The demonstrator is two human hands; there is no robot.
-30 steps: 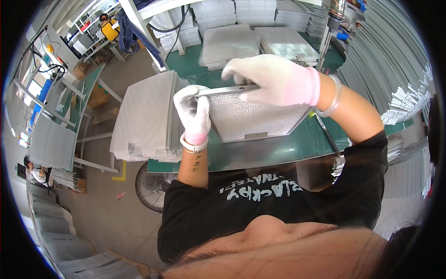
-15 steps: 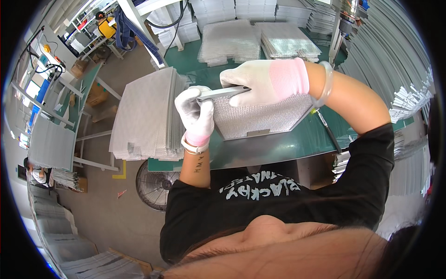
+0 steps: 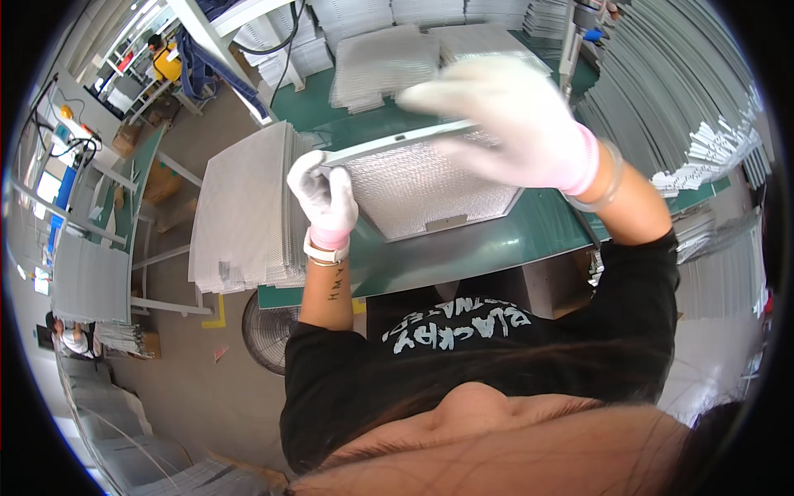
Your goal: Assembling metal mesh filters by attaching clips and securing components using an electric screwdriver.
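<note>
Close below my chin, my two gloved hands work over the green worktop (image 3: 463, 256). My left hand (image 3: 327, 198), in a white glove with a pink cuff, has its grip closed on the left corner of a metal frame strip (image 3: 397, 142), thumb and fingers pinched round the end of it. My right hand (image 3: 504, 116), gloved the same way and blurred, lies over the right part of that strip with the fingers stretched out toward the left; whether its grip is closed on the strip or only resting on it I cannot tell. The strip runs along the far edge of a square mesh filter panel (image 3: 422, 190), which lies flat on the worktop right between my hands, its near edge carrying a small metal tab.

Just to the left of my left hand, a tall stack of mesh sheets (image 3: 244, 207) sits on the worktop's left end, touching or nearly touching the panel. Farther back on the worktop lie two more piles of mesh panels (image 3: 385, 62). To the right, beyond my right forearm, long grey metal strips (image 3: 662, 91) stand in dense rows. Down on the floor by the worktop's near left corner stands a round fan (image 3: 265, 331).
</note>
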